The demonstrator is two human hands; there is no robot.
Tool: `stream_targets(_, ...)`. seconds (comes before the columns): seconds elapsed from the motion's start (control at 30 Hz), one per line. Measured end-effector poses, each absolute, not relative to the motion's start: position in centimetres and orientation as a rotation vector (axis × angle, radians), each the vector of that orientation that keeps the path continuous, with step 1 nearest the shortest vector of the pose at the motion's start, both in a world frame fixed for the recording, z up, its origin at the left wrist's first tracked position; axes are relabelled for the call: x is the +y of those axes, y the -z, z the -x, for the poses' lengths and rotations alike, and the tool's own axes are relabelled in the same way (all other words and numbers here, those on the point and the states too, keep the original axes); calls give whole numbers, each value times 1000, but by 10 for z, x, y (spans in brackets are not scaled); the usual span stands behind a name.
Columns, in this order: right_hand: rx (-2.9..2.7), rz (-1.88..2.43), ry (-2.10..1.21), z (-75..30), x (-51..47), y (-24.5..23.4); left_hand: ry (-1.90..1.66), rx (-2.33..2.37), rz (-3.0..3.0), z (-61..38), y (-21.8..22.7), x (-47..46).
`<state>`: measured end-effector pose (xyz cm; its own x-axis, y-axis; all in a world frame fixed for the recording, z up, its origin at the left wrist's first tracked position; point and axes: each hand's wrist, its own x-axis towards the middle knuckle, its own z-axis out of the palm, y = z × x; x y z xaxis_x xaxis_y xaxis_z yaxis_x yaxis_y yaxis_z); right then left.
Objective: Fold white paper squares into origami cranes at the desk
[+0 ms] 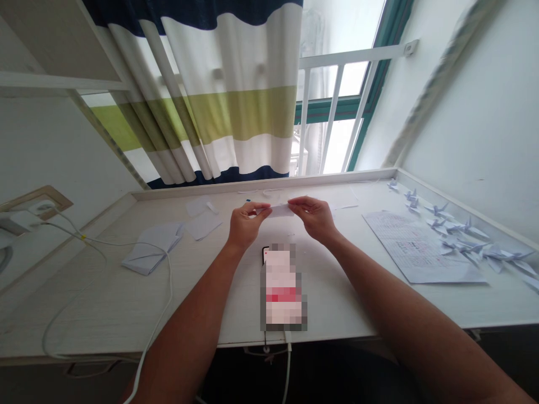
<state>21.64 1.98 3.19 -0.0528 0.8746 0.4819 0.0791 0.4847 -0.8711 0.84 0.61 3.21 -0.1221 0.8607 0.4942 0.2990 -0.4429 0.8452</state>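
Head cam: L hand (245, 223), R hand (314, 217) grips pinching paper (279, 211) betw. them; prob. mid-fold, next needs aligned edges.

The left hand (246, 223) and the right hand (315, 217) pinch a piece of white paper (279, 210) between them, above the worktop (332, 308). Nearer the person lies a phone (280, 286), its screen blurred, with a white cable (288, 367) at its near end. Folded sheets (147, 249) lie to the left; to the right, folded paper figures (438, 210) line the edge beside a written sheet (416, 247). A striped curtain (248, 62) hangs behind.
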Motion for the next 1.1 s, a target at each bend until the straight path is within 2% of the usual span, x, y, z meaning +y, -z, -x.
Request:
stream_targets(0.73, -1468, 903, -790, -224, 29, -30, -1547, 1411, -1620, -1, -36, 7)
stream_targets(1.1, -1586, 897, -724, -226, 19, -44, -1552, 1279, -1635, -1, -37, 6)
